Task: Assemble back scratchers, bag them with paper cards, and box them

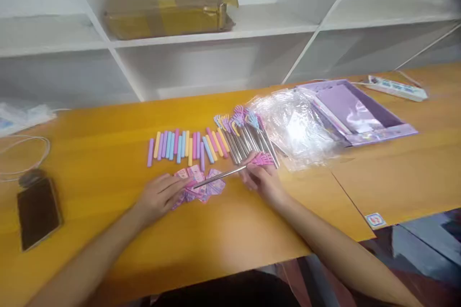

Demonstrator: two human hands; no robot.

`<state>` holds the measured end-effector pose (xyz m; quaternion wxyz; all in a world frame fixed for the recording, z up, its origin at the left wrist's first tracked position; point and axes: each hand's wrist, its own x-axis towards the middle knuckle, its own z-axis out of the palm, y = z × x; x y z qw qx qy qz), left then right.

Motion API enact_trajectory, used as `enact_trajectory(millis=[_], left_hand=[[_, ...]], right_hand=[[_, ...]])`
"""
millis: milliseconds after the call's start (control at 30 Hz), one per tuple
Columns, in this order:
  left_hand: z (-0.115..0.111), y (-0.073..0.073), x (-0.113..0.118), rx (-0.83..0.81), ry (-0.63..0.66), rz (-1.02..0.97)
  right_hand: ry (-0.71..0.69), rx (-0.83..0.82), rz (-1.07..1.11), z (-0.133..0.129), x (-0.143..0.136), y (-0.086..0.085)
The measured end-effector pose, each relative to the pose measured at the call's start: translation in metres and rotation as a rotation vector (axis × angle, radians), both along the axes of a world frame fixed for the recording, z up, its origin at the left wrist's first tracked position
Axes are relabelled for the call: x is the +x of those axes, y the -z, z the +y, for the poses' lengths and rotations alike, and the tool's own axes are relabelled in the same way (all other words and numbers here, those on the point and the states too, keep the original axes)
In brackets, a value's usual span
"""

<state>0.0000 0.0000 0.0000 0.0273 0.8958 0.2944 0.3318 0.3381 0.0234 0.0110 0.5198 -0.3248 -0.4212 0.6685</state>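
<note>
My right hand (262, 178) is closed round the metal rod of a pink hand-shaped scratcher (226, 173), near its pink head. The rod's free end points left over a spread of pink and purple cards (198, 184). On the left part of those cards lies my left hand (162, 195), its fingers together; whether it grips a card cannot be made out. Behind the cards, pastel tubes (179, 148) stand in a row of purple, yellow, blue and pink, lying flat. Several more scratchers (245, 136) with metal rods are heaped beside them.
Clear plastic bags (295, 129) and an open purple box (360, 110) lie at the right. A power strip (398, 88) is behind. A dark phone (38, 211) rests at left. White shelves (216, 62) hold a taped carton (167, 12).
</note>
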Motion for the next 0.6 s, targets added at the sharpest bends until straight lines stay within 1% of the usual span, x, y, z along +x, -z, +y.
enact_trajectory(millis=[167, 300, 433, 600], left_hand=[[0.0001, 0.0036, -0.0026, 0.002, -0.068, -0.01], [0.001, 0.0026, -0.0015, -0.032, -0.051, -0.054], [0.0016, 0.0022, -0.001, -0.067, -0.023, -0.081], [0.0029, 0.0017, -0.0035, -0.015, -0.025, -0.088]], right_hand=[[0.033, -0.002, 0.0, -0.0017, -0.0018, 0.003], [0.058, 0.02, -0.013, -0.0019, -0.0019, -0.0006], [0.036, 0.038, -0.036, -0.002, -0.0021, -0.0025], [0.016, 0.063, -0.07, -0.0028, 0.0, -0.0014]])
